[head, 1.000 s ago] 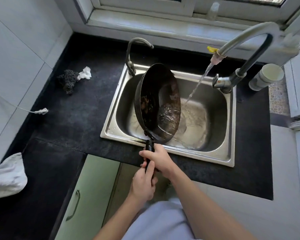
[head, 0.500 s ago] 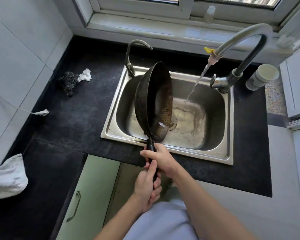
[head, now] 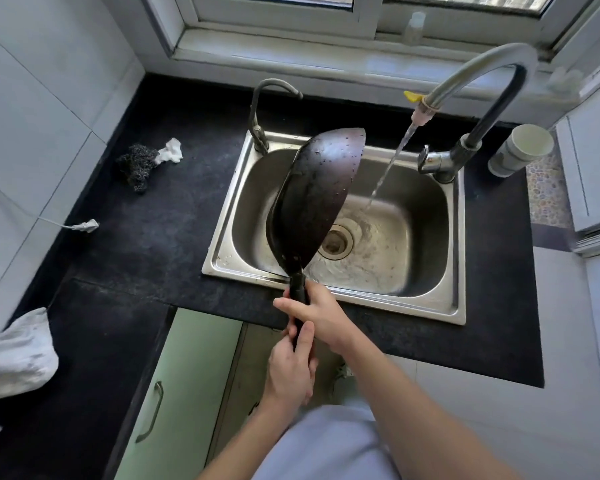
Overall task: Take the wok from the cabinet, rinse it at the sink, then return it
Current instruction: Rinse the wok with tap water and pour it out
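Wok (head: 312,202) tilted on edge over the sink (head: 459,244), clear of the stream. Both hands grip its handle: right hand (head: 317,315) above left hand (head: 291,370)

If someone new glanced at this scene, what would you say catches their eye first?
Most likely the dark wok, tipped on edge over the steel sink with droplets on its underside, its handle gripped by the left hand and right hand. Next, the stream of water from the tall curved faucet, falling into the basin just right of the wok without touching it.
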The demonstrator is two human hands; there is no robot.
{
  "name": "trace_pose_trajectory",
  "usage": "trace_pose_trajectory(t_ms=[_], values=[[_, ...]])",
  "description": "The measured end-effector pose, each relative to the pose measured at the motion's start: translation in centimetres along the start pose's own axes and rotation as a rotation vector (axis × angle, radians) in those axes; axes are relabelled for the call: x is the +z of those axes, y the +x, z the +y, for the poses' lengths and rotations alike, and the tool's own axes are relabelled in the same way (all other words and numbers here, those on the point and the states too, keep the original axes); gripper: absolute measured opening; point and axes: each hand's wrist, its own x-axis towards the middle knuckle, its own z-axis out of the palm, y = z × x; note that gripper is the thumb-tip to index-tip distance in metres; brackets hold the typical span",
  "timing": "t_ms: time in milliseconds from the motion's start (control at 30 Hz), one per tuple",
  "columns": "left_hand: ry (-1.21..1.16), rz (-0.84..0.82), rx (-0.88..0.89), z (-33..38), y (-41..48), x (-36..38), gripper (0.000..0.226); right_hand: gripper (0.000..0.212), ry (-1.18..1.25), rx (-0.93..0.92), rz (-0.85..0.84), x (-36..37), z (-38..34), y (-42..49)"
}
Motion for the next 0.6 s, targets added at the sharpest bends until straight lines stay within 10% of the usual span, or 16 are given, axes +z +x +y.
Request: trace_pose_trajectory(t_ms=[200, 600], values=[[-0.615, -0.34, -0.344, 2.0, -0.8, -0.5, 0.029, 0.017, 0.037, 0.016, -0.009, -0.6, -0.2, 0.1], [-0.425, -0.243, -0.248, 1.8, -0.5, 0.0, 0.027, 0.02, -0.007, 0.014, 0.143, -0.1, -0.6, -0.2]])
